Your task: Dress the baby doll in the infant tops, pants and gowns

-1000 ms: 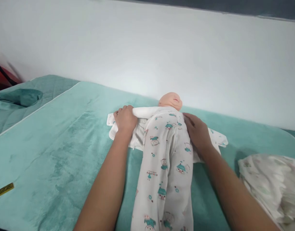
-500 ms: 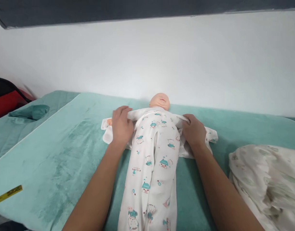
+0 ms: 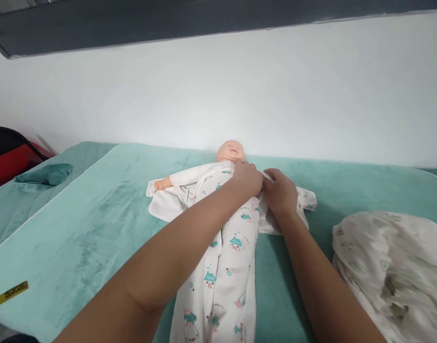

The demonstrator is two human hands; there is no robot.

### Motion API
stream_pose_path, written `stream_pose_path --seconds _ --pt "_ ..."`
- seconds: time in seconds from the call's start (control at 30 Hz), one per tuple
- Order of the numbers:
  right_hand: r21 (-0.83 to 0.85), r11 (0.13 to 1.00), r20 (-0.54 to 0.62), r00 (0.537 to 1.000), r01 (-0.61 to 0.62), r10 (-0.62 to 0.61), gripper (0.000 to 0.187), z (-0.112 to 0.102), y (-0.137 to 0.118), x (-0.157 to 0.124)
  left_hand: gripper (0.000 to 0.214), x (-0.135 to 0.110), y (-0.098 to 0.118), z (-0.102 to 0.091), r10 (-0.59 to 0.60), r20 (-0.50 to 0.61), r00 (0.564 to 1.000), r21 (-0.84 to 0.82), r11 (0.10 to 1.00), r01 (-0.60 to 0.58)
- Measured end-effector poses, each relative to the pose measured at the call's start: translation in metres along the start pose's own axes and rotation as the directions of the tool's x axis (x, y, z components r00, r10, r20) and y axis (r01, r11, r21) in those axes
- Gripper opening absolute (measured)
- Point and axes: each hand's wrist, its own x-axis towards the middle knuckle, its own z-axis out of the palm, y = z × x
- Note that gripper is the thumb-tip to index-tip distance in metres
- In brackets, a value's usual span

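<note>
A baby doll (image 3: 230,150) lies on its back, head toward the wall. Over its front is a white baby romper (image 3: 236,243) with teal house and animal prints. A white jacket (image 3: 164,205) is spread beneath the doll, its cuffs out at both sides. The doll's hand (image 3: 163,184) pokes from a plain white sleeve on the left. My left hand (image 3: 247,178) reaches across the chest, fingers curled on the cloth at the right shoulder, fingertips partly hidden. Close beside it, my right hand (image 3: 281,193) pinches the white sleeve (image 3: 267,176) on that side.
A teal plush cover (image 3: 79,228) spreads under everything. Crumpled white printed cloth (image 3: 390,267) lies at the right. A yellow strip (image 3: 9,294) is at the lower left, a red and black item (image 3: 11,157) at the far left. The white wall (image 3: 218,90) stands behind.
My left hand has let go of the left sleeve and crossed over the chest to the right shoulder. My right hand stays at the right sleeve. The doll's left-side hand is now uncovered.
</note>
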Motion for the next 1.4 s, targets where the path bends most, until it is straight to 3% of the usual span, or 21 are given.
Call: stream_pose_path --seconds 0.17,0.37,0.47,0.57,0.67,0.77,0.97,1.17,1.23,1.3,1.4 --pt "0.054 0.999 -0.049 0.999 -0.008 0.010 0.040 -0.001 0.003 0.002 0.041 0.000 0.005 0.004 -0.061 -0.032 0.998 0.005 0.998 0.061" --pt "0.225 0.965 -0.088 0.984 -0.133 0.156 0.037 -0.006 0.004 0.003 0.041 -0.019 -0.020 -0.007 -0.142 -0.074 0.987 -0.028 0.990 0.140" --pt "0.462 0.870 -0.080 0.968 -0.174 0.236 0.037 -0.007 0.006 0.005 0.040 -0.032 -0.035 -0.016 -0.180 -0.109 0.978 -0.031 0.984 0.178" --pt "0.666 0.713 -0.067 0.934 -0.221 0.352 0.037 -0.007 0.008 0.007 0.037 -0.047 -0.048 -0.023 -0.226 -0.137 0.964 -0.034 0.974 0.224" --pt "0.770 0.596 -0.079 0.893 -0.229 0.444 0.034 -0.006 0.010 0.009 0.034 -0.057 -0.057 -0.026 -0.263 -0.149 0.953 -0.037 0.965 0.260" --pt "0.811 0.543 -0.101 0.861 -0.219 0.498 0.031 -0.005 0.012 0.010 0.035 -0.062 -0.061 -0.024 -0.281 -0.159 0.946 -0.042 0.960 0.278" --pt "0.852 0.453 0.002 0.867 -0.263 0.499 0.028 -0.004 0.013 0.011 0.037 -0.056 -0.055 -0.015 -0.275 -0.172 0.946 -0.064 0.961 0.268" --pt "0.885 0.367 0.070 0.860 -0.287 0.506 0.023 -0.006 0.014 0.016 0.039 -0.033 -0.030 -0.003 -0.238 -0.139 0.961 -0.076 0.970 0.229" --pt "0.866 0.416 0.025 0.854 -0.278 0.520 0.020 -0.007 0.013 0.016 0.041 -0.028 -0.022 0.002 -0.209 -0.108 0.972 -0.080 0.976 0.201" --pt "0.785 0.572 -0.073 0.883 -0.236 0.464 0.018 -0.007 0.009 0.015 0.040 -0.030 -0.016 0.006 -0.172 -0.113 0.979 -0.090 0.983 0.162" --pt "0.478 0.878 -0.163 0.978 -0.034 0.127 0.025 -0.002 0.002 0.009 0.029 -0.045 -0.017 0.009 -0.159 -0.226 0.961 -0.144 0.981 0.128"
